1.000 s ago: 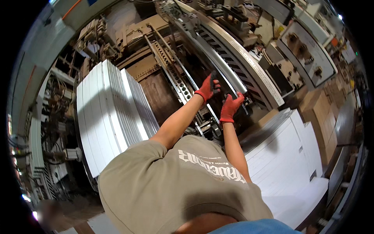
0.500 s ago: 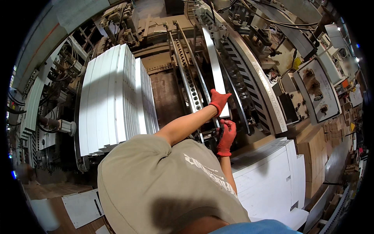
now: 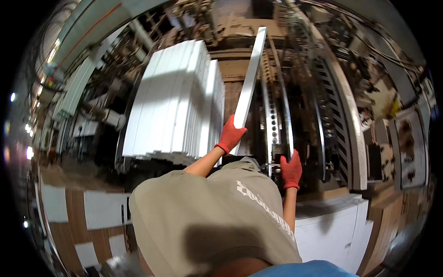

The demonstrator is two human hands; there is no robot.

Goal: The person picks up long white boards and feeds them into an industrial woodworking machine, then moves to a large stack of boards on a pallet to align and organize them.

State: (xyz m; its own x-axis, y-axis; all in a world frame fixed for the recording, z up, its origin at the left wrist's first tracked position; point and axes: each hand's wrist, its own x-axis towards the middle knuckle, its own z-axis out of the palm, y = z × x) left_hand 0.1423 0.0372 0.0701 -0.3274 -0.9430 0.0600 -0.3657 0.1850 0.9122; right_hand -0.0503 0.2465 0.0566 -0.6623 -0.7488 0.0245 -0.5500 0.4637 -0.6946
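Head view: the red-gloved left hand (image 3: 230, 135) grips a long white strip (image 3: 251, 71) near its lower end, between a stack of white boards (image 3: 168, 97) and a metal rail (image 3: 290, 134). The right hand (image 3: 290, 170) is at the rail's near end, its grip unclear.

Small bright lights (image 3: 29, 152) dot the dim left side of this crowded workshop, and past the machine bed's (image 3: 231, 94) far left corner stretches a pale casing (image 3: 87, 34) with a red line. Off the near left corner, white sheets (image 3: 105, 210) lie over brown boarding (image 3: 76, 210); beyond the right edge stands a pale panel (image 3: 420, 152) with dark fittings.
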